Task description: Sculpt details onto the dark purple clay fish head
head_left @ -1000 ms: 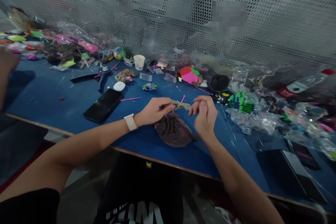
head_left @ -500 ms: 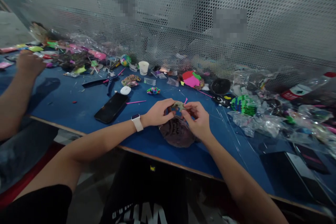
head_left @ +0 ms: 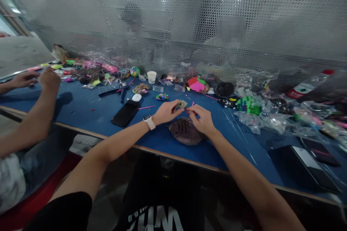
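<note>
A small grey-green lump of clay [head_left: 182, 104] is held above the blue table [head_left: 155, 140], pinched between thumb and fingers of the left hand [head_left: 166, 112]; its left end is partly hidden by those fingers. The right hand [head_left: 201, 118] is set just to the right of the lump, thumb and forefinger brought close together near its lower right edge; whether the lump is touched by these fingertips, or anything is gripped between them, cannot be told. The two hands are held near each other, the lump placed between them and nearer the left. A larger dark brown clay piece [head_left: 185, 133], marked with grooves, is seen on the table below, on the near side of the lump; its right end is partly covered by the right hand. A pale-strapped watch [head_left: 149, 122] is worn on the left wrist. To the left of the left hand, a black phone [head_left: 125, 113] is laid flat, with a white case [head_left: 137, 97] just beyond it and a pink stick [head_left: 147, 107] beside it. Farther back, a small multicoloured piece [head_left: 162, 96] and a paper cup [head_left: 151, 77] are noted.
</note>
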`<state>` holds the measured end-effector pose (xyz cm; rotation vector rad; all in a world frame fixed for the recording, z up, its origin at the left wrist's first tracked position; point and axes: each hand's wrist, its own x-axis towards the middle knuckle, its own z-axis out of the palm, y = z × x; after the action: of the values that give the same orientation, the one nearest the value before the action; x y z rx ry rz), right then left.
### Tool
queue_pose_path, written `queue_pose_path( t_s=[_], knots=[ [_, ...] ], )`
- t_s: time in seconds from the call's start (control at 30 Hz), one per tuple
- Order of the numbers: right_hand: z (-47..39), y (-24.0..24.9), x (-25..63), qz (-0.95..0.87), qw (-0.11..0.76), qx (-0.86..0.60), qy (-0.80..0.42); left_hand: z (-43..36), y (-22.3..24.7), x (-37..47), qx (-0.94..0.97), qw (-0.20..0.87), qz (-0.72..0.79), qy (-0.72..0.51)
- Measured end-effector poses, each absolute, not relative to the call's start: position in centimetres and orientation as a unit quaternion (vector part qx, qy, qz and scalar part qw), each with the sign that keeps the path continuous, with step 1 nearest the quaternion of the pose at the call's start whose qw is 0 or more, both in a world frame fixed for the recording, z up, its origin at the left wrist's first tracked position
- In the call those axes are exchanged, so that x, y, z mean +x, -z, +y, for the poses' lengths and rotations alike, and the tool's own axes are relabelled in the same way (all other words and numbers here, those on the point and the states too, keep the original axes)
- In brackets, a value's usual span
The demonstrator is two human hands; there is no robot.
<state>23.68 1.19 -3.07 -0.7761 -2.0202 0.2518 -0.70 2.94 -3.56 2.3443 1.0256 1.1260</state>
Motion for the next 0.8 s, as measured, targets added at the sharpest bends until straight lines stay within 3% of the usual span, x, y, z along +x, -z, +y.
queue_pose_path(
  t_s=[0.3,0.47,0.7,0.8],
  knots=[
    [2.0,2.6,25.0,-0.811,0.483,-0.322,-0.072,3.2,3.3,-1.1,0.836,0.153,0.365,-0.381],
    [1.6,2.8,24.9,-0.776,0.509,-0.347,-0.136,3.3,3.2,-1.6,0.846,0.134,0.369,-0.360],
    [2.3,0.9,22.6,-0.746,0.471,-0.352,-0.313,3.3,0.2,-1.8,0.896,-0.080,0.363,-0.241],
    [4.1,0.1,21.5,-0.731,0.468,-0.330,-0.371,3.9,-1.6,-0.8,0.896,-0.117,0.373,-0.213]
  ],
)
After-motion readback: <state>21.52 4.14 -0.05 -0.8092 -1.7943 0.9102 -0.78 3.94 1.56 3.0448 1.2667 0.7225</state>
